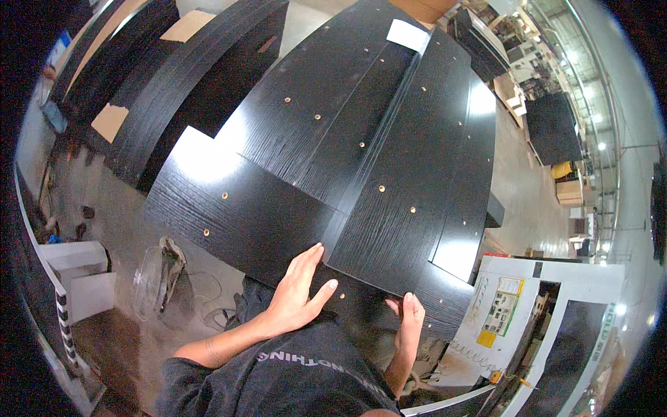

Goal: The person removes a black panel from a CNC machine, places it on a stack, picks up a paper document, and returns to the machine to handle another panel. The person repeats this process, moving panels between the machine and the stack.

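Observation:
Several black wood-grain boards with small drilled holes lie in front of me, overlapping in layers. My left hand (299,292) rests with its fingers stretched out and thumb apart, its fingertips at the corner of a long black board (379,236). Under and left of that corner lies another black board (257,215). At the near right edge of the long board, my right hand (408,313) is closed, its fingers curled at the board's edge. Part of that grip is hidden by the hand itself.
Tall stacks of curved-looking black boards (187,76) stand at the left. A fan (158,274) is on the floor at lower left, with a cable near it. A white machine (500,306) stands close on my right. More stacked black panels (552,128) are at the far right.

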Demonstrator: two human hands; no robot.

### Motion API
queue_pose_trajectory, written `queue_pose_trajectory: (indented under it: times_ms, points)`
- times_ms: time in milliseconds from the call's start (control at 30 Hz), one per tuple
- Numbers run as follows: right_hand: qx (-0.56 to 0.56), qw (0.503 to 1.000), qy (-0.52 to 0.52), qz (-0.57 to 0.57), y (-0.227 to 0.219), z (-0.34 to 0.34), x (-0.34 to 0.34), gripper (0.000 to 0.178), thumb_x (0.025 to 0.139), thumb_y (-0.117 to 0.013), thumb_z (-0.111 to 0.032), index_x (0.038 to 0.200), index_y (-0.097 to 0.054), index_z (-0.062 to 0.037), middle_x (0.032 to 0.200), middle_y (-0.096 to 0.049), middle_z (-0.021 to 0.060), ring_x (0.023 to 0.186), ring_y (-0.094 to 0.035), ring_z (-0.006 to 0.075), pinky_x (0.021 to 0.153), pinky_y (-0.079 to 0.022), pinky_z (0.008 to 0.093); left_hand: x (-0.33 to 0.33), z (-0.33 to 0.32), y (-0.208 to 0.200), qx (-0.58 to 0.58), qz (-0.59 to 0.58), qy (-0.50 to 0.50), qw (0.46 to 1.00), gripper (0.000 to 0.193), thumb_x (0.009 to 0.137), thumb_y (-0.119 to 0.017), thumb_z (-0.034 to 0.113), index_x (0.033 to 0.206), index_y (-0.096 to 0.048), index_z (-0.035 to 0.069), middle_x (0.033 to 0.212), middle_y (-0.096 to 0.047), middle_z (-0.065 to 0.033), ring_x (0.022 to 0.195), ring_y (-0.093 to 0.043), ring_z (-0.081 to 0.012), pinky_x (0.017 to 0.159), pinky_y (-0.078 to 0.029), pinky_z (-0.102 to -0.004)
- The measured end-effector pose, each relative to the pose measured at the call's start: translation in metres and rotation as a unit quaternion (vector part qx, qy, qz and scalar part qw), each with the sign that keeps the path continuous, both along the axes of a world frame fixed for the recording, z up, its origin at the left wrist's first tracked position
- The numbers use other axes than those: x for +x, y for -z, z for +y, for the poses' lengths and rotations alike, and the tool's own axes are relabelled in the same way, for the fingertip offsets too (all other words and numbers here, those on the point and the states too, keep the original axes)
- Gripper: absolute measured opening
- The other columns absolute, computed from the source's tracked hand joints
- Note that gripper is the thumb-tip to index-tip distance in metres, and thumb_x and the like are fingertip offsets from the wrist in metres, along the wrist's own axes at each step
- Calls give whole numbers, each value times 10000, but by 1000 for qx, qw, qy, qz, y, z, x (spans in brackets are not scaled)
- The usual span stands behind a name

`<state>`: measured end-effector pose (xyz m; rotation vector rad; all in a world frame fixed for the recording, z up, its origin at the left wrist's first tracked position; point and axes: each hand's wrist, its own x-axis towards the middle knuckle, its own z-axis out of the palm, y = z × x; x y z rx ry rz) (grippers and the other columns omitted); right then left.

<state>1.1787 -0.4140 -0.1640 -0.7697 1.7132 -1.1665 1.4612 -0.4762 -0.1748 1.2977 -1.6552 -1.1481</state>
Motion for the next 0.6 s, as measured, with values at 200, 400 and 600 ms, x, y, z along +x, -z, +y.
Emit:
queue_pose_trajectory:
  times_ms: [200,400,600]
  points:
    - [-43,996,4,-82,-1,-4,-11,311,1066,-566,-275,1039,-657,22,1009,-704,110,894,-720,230,836,-645,449,-12,5,15,-38,54,-69,995,621,907,-739,246,1390,-523,-79,1492,-479,-271,1387,-459,-427,1164,-375,-483]
    - [-27,996,-9,-86,-4,-9,-21,402,1026,-617,-389,1079,-652,8,989,-726,130,832,-734,242,779,-662,459,-17,7,19,-63,35,-78,994,585,835,-741,213,1344,-573,-22,1524,-462,-222,1386,-446,-424,1159,-366,-509]
    - [-8,991,54,-121,1,-14,-27,516,1024,-627,-424,1253,-593,37,1147,-690,158,929,-716,295,782,-642,466,6,-22,17,-130,-46,5,990,356,734,-641,135,1070,-753,94,1437,-549,-169,1310,-523,-381,1109,-384,-525]
